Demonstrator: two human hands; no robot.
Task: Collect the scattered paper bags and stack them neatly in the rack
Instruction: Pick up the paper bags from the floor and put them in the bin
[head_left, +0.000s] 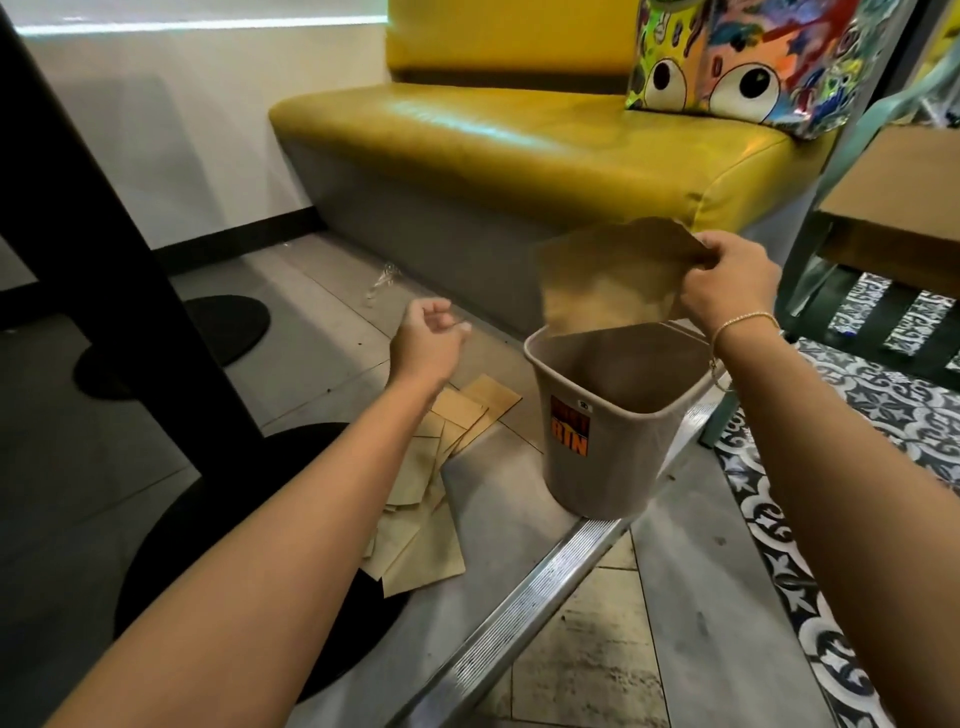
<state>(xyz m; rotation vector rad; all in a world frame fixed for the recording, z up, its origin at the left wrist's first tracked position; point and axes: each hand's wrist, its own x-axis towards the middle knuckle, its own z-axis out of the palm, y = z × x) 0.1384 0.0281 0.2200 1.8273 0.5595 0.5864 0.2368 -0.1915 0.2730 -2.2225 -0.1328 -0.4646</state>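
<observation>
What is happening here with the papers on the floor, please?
A person is picking up flat brown paper bags. The right hand pinches one paper bag by its upper corner and holds it just above the open grey bin, which stands on the floor in front of a yellow bench. The left hand holds nothing, its fingers loosely curled, above the floor. A scattered pile of paper bags lies on the floor left of the bin, not yet collected.

Paper bags (431, 499) lie left of bin (613, 426).
</observation>
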